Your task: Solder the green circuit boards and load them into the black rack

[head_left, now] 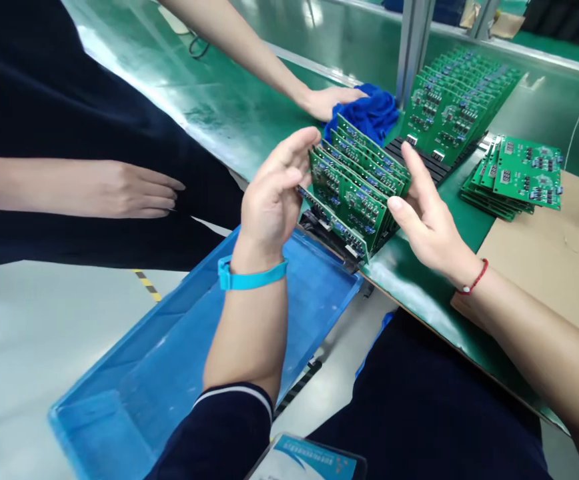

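Observation:
Several green circuit boards (347, 190) stand on edge, one behind another, at the table's near corner. My left hand (279, 187), with a blue wristband, curves round their left edges, its thumb by the front board. My right hand (432, 223), with a red string bracelet, is at their right edges, thumb and forefinger against them. The boards are held between both hands; some fingers are hidden. Under and behind them shows a black slotted rack (422, 163). One front board (334, 223) leans apart from the others.
Further back, a long row of boards (457, 103) stands upright. A flat board stack (519, 173) lies right, near cardboard (549, 247). A blue bin (169, 353) sits below the table edge. A co-worker's hand (334, 103) rests on blue cloth (369, 117); their other hand (139, 190) hangs left.

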A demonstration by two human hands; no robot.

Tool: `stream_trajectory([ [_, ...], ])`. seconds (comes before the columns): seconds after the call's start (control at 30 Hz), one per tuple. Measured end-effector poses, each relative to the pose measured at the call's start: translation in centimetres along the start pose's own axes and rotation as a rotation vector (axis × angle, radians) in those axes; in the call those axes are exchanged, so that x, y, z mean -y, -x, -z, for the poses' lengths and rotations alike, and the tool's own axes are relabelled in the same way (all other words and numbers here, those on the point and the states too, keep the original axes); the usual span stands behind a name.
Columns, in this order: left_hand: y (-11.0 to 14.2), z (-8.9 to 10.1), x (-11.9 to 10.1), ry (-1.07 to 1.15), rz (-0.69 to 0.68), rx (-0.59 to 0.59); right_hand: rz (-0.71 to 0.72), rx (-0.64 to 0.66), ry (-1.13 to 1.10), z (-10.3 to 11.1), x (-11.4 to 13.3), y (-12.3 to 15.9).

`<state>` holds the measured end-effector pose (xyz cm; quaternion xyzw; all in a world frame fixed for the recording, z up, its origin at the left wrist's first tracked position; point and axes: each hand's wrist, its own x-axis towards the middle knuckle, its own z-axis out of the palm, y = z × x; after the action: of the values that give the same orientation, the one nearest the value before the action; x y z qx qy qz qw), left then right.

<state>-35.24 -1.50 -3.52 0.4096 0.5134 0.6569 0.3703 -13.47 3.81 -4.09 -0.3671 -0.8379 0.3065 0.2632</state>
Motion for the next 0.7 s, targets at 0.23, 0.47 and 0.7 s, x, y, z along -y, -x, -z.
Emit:
stream_trajectory([
  [0.23, -1.8, 0.5, 2.5, -0.099, -0.308, -0.053, 0.241, 0.034, -0.181, 0.3, -1.9, -0.6],
  [0.47, -2.1, -0.8, 2.1, -0.088, -0.268, -0.216, 0.274, 0.075, -0.155, 0.7, -2.4, -0.9],
  [0.7, -1.4, -1.0, 1.3, -0.131, -0.194, -0.217, 0.302, 0.098, -0.028, 0.3, -2.9, -0.7],
])
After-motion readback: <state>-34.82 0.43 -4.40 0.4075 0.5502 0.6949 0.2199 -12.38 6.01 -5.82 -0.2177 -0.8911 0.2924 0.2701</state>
